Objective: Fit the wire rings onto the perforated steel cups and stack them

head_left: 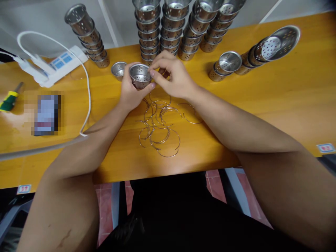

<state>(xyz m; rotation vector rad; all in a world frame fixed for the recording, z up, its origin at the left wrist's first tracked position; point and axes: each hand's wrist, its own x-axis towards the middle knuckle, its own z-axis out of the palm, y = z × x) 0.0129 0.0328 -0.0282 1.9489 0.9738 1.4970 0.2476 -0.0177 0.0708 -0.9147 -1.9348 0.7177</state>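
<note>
The work was judged to be partway through a single piece: one perforated metal cup (141,77) was held up, its mouth turned upward, while handling at its rim looked unfinished. On the near side of the grip, a loose scatter of thin, gapped wire rings (164,109) was left lying on the wooden table (275,98). Just left of the grip, a smaller-looking perforated cup (118,71) was set by itself. Beyond the grip, four tall stacks of perforated cups (172,33) were ranged, with another stack (90,36) placed farther to the left. To the right of the grip, a short nested pair of cups (227,64) and a leaning stack (262,52) were seen. Which of these cups were finished and which were waiting could not be told.

The held cup was cradled by the left hand (130,90), with its fingers wrapped around the far-left side and its thumb laid along the near wall. At the cup's right rim, the thumb and forefinger of the right hand (173,76) were brought close together. Whether a wire, the rim itself or nothing was pinched between those fingertips could not be made out.
</note>
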